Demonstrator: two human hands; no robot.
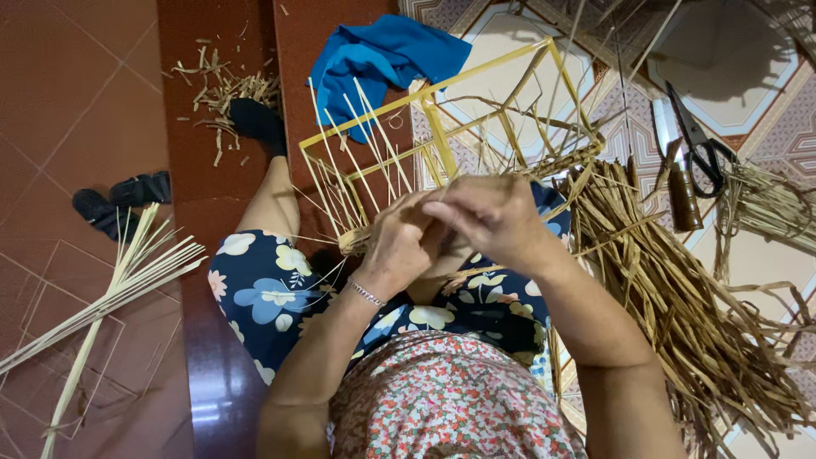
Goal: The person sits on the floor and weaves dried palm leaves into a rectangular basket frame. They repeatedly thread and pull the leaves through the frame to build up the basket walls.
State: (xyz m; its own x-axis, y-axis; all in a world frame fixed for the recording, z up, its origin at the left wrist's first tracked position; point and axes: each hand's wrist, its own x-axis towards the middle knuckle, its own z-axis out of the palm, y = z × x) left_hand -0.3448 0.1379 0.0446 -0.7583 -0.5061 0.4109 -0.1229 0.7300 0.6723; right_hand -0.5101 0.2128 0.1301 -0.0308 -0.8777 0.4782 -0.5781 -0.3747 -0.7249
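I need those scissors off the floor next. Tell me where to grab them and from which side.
Take the black scissors by the looped handles, the end nearer the person, coming from above. They lie flat on the tiled floor, blades shut and pointing away, so the loops give the fingers a safe hold. The brown-handled tool lies close on their left, dried straw on their right.

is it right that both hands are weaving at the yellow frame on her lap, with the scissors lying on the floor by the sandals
Not quite. In the head view the scissors lie on the patterned floor on the opposite side, by the pile of dried straw, far from the sandals. The rest holds: left hand and right hand work at the yellow frame.
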